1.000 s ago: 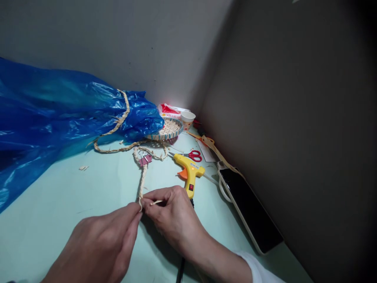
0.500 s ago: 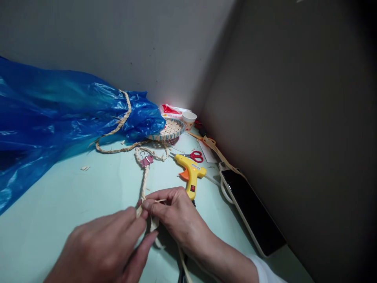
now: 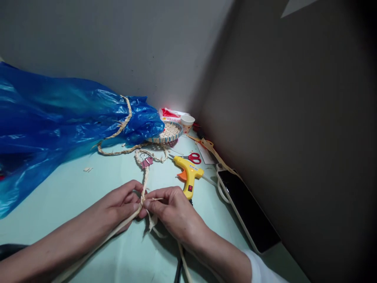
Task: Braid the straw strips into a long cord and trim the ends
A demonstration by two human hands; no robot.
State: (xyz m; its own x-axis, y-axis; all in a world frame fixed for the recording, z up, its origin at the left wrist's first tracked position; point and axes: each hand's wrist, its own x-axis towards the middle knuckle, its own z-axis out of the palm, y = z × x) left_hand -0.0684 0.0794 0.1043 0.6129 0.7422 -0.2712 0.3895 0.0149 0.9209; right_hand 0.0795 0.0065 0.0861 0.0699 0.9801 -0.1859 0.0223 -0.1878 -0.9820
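Observation:
A pale braided cord [image 3: 145,179] runs toward me from a pink binder clip [image 3: 146,162]. My left hand [image 3: 120,204] pinches the lower end of the braid from the left, where a long loose strand [image 3: 118,228] passes along the forearm. From the right, my right hand [image 3: 173,212] pinches the same spot between thumb and forefinger. Short frayed strands [image 3: 152,221] hang just below the fingertips. Another strand [image 3: 183,257] comes out beneath the right wrist.
A yellow glue gun [image 3: 188,173] and red-handled scissors [image 3: 194,158] lie beyond my right hand. Farther back are a woven basket [image 3: 167,137], a paper cup [image 3: 187,122] and a blue plastic bag [image 3: 73,106] tied with braided cord. A phone [image 3: 250,208] rests by the right wall.
My left hand has shifted up and around the braid's end, and a long strand now trails along its forearm toward the lower left. My right hand keeps its pinch nearly in place.

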